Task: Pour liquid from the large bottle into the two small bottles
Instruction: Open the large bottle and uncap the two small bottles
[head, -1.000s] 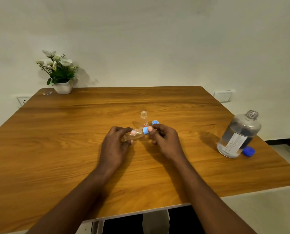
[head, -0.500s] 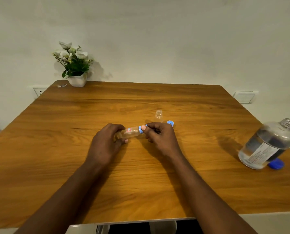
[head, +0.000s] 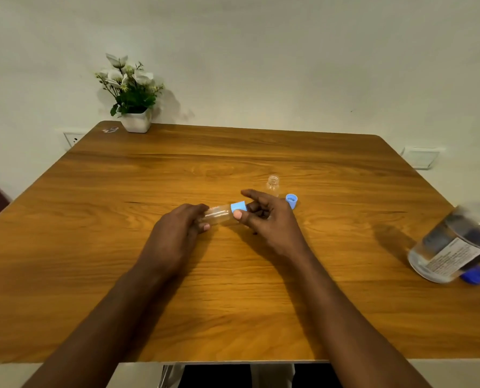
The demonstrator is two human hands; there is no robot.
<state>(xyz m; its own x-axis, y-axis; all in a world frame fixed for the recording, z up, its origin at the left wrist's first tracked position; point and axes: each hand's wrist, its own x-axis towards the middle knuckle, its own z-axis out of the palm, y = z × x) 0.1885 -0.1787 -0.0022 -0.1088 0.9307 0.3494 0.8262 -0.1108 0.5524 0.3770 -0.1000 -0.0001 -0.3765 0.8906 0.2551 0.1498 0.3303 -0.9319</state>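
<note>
A plain room, likely home: wooden table (head: 121, 261), potted flowers (head: 131, 93), wall socket (head: 72, 140).

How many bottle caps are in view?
3. One light blue cap is on the small bottle in the left hand, pinched by the right hand; a loose light blue cap lies beside the open small bottle; a dark blue cap lies by the large bottle.
</note>
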